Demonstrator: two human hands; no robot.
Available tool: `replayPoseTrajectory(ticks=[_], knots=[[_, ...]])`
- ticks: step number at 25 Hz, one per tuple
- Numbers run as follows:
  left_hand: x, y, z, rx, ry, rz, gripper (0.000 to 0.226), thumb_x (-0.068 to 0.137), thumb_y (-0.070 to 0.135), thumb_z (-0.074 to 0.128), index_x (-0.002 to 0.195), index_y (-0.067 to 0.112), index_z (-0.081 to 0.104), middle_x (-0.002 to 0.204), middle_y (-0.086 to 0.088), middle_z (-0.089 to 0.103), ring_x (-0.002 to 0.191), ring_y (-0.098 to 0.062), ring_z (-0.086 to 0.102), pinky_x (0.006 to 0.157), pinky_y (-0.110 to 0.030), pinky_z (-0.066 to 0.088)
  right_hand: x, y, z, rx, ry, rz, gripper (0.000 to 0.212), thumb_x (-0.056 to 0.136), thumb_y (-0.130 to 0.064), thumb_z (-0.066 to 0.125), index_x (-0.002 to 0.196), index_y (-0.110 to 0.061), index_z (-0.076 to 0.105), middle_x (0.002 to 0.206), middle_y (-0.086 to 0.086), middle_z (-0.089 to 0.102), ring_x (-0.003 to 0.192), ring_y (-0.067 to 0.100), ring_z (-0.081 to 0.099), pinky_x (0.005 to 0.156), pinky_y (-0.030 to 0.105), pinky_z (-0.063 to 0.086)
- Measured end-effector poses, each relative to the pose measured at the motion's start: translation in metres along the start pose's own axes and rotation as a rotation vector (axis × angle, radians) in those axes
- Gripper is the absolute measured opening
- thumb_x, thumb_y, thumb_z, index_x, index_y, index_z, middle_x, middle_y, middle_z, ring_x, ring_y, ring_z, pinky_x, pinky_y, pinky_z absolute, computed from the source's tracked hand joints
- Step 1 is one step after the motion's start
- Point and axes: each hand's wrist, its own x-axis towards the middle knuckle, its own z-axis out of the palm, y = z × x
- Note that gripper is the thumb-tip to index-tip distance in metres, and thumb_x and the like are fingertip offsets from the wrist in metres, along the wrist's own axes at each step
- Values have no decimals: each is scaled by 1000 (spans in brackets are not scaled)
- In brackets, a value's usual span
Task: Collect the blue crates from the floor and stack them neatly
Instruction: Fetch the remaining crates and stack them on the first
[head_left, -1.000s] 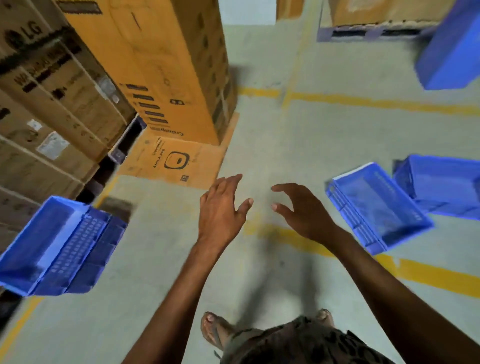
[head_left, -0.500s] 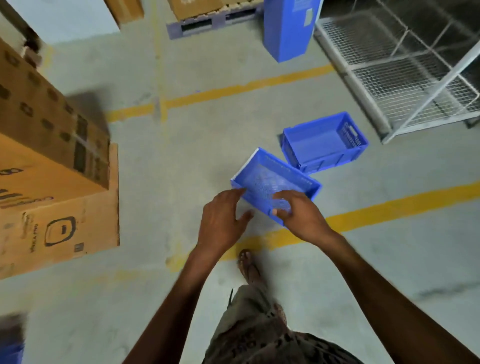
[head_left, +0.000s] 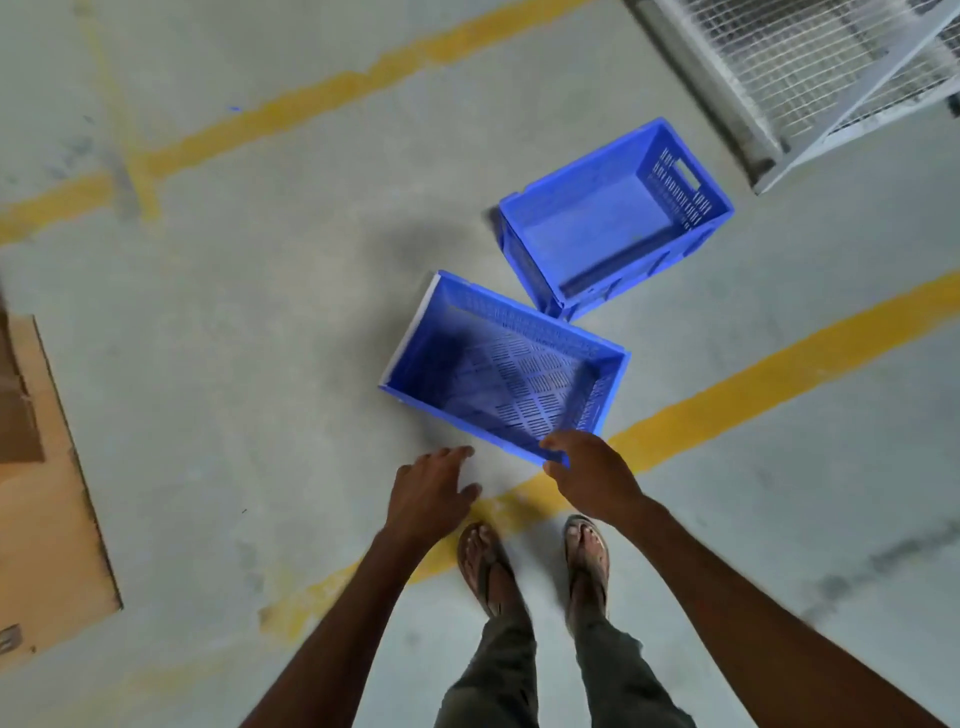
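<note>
Right hand (head_left: 592, 480) low centre of frame, fingers over the rim and thumb under it, pinching the lower right corner of the near crate (head_left: 519, 318); left hand (head_left: 431, 493) just left of it, fingers loosely spread, holding nothing, close to the crate's lower edge but apart from it; both arms reach straight down and forward from the bottom of the frame, wrists roughly level, palms down; feet (head_left: 483, 561) in sandals right behind the hands; near crate is mid-frame on the floor (head_left: 234, 364), open side up, empty, slotted base showing, lower right corner over the yellow line (head_left: 753, 374); far crate (head_left: 613, 218) up and right of it, also empty, its corner just beside the near crate's far wall, contact unclear; step in hand looks like pick-up of the near crate; best to bring the left hand onto the opposite rim before lifting, a one-corner pinch will let it swing; lift level, then set it into the far crate with walls aligned; cardboard (head_left: 47, 467) at left edge; wire cage (head_left: 805, 67) upper right.
</note>
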Motion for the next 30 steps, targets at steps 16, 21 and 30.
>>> replayPoseTrajectory(ticks=[16, 21, 30], knots=[[257, -120, 218, 435, 212, 133, 31, 74, 13, 78, 103, 23, 74, 101, -1, 69, 102, -30, 61, 99, -44, 41, 235, 97, 219, -666, -75, -158, 13, 84, -11, 68, 97, -10, 67, 86, 12, 70, 84, 32, 69, 70, 38, 55], [216, -94, 141, 269, 210, 244, 44, 76, 44, 78, 114, 26, 63, 110, -1, 66, 106, -28, 62, 96, -43, 39, 182, 76, 115, -387, -113, -206, 15, 80, -1, 62, 92, -10, 62, 90, 16, 65, 92, 41, 64, 70, 39, 45], [-63, -22, -57, -239, 279, -89, 54, 67, 60, 83, 108, 29, 68, 98, -1, 71, 102, -26, 63, 81, -36, 48, 1, -105, -97, -337, -444, -372, 56, 75, -27, 82, 127, -32, 61, 110, -9, 66, 104, 13, 63, 85, 25, 47]])
